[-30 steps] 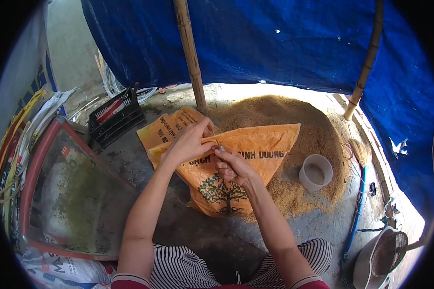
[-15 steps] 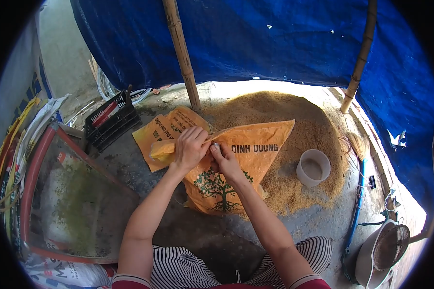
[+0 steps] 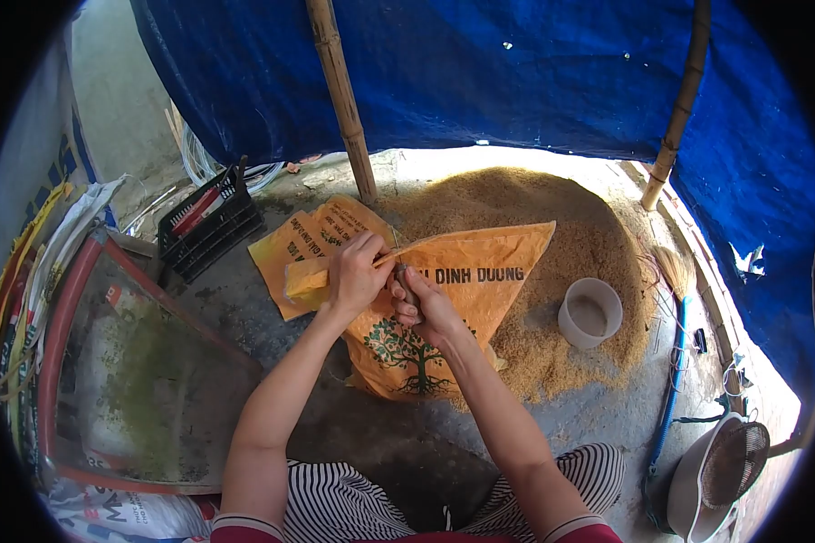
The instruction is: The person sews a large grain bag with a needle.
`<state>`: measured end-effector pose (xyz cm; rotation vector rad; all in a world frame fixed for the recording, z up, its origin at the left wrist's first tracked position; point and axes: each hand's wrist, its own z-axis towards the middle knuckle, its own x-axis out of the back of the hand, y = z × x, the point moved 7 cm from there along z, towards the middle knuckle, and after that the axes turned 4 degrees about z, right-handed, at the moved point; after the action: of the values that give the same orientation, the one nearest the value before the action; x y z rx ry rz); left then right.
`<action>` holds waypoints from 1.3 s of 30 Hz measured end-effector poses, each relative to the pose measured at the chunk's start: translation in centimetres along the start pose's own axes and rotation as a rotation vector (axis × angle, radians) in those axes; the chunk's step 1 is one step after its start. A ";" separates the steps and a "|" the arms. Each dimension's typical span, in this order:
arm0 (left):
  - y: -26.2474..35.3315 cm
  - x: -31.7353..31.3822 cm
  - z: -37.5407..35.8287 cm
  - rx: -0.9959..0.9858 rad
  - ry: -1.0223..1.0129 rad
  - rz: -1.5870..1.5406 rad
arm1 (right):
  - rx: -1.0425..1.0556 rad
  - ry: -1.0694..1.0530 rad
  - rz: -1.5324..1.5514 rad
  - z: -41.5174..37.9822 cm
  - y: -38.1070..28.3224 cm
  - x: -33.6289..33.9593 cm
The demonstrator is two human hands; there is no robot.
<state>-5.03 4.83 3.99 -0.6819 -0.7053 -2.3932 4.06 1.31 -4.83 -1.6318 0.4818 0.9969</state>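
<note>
An orange woven sack point(image 3: 466, 303) with a printed green tree stands in front of me, its top edge drawn to a point at the right. My left hand point(image 3: 356, 271) is closed on the gathered top edge at the sack's left. Right beside it, my right hand point(image 3: 426, 308) is wrapped round the dull handle of an awl-like tool point(image 3: 411, 288). A thin metal shaft shows just above the sack's edge; its full shape is partly hidden. Another orange sack point(image 3: 312, 240) lies flat behind my left hand.
A grain pile point(image 3: 525, 204) spreads behind the sack, with a white tub point(image 3: 590, 312) on it. A black crate point(image 3: 210, 226) and red-rimmed screen point(image 3: 68, 335) are at left. At right are a blue-handled broom point(image 3: 675, 362) and a white basin point(image 3: 688, 484). Bamboo poles point(image 3: 342, 100) stand before a blue tarp point(image 3: 516, 81).
My right hand has turned and shifted slightly down, so the tool's handle now shows in its grip. My left hand keeps hold of the sack's edge, its fingers slightly lower.
</note>
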 end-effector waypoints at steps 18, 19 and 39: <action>-0.8 -0.5 0.1 0.075 0.014 -0.027 | 0.191 0.163 -0.302 0.2 0.1 1.0; -0.9 -0.5 0.2 0.085 0.007 -0.034 | 0.191 0.164 -0.302 0.3 0.2 1.0; -2.4 -4.4 2.3 0.604 -0.845 -0.646 | 0.443 0.296 -0.807 -2.5 -1.6 1.6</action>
<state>-2.63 9.49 2.23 -1.3340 -2.1574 -2.1059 6.99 -0.25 -5.09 -1.3710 0.1758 0.0381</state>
